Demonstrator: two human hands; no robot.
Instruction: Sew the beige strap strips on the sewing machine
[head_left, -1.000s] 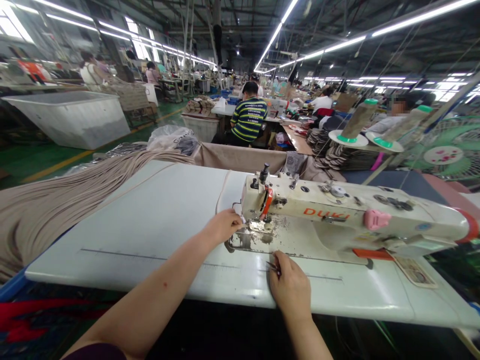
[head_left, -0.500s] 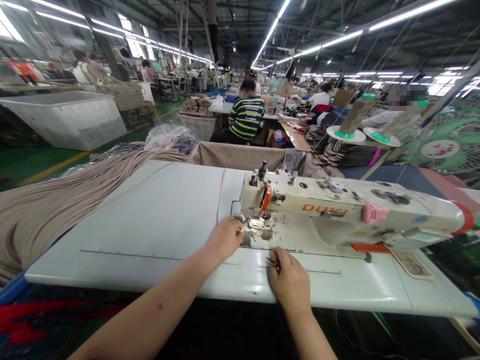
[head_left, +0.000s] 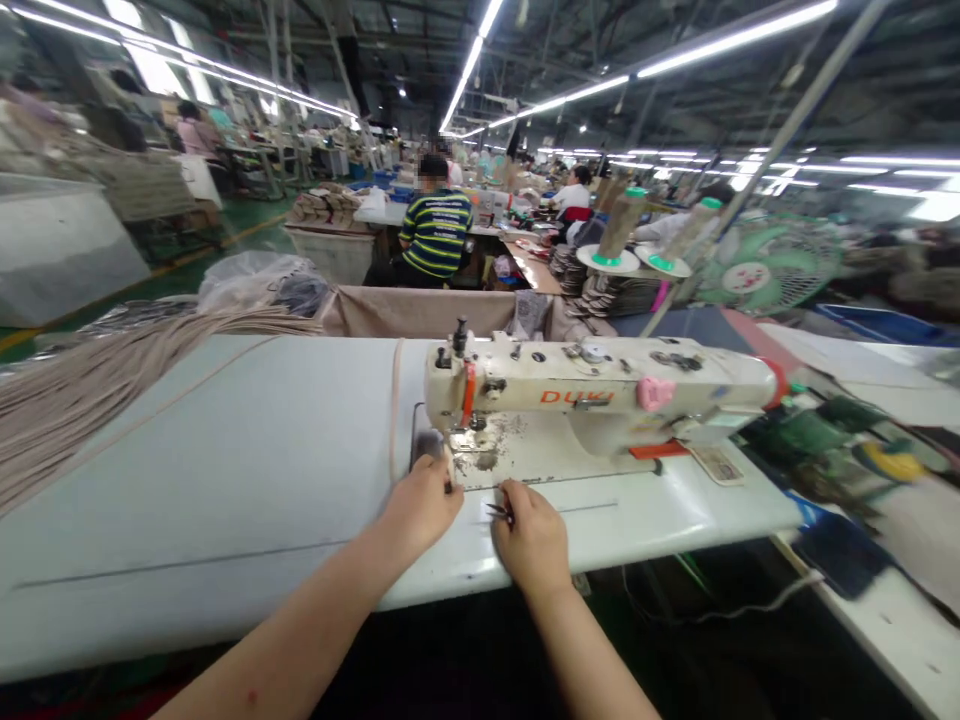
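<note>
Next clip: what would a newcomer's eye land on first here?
The cream sewing machine with orange lettering sits mid-table, both hands at its needle end: the left hand by the needle plate, the right hand gripping small metal snips. At far left, a thick bundle of beige cords fans out beside the white table. Behind, a person in a striped shirt sits facing away.

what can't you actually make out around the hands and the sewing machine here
Head view:
- What the left hand pinches by the sewing machine: hidden behind its own fingers.
- The small metal tool in the right hand: mostly covered, kind unclear.
- The green clutter at the right: blurred.
</note>
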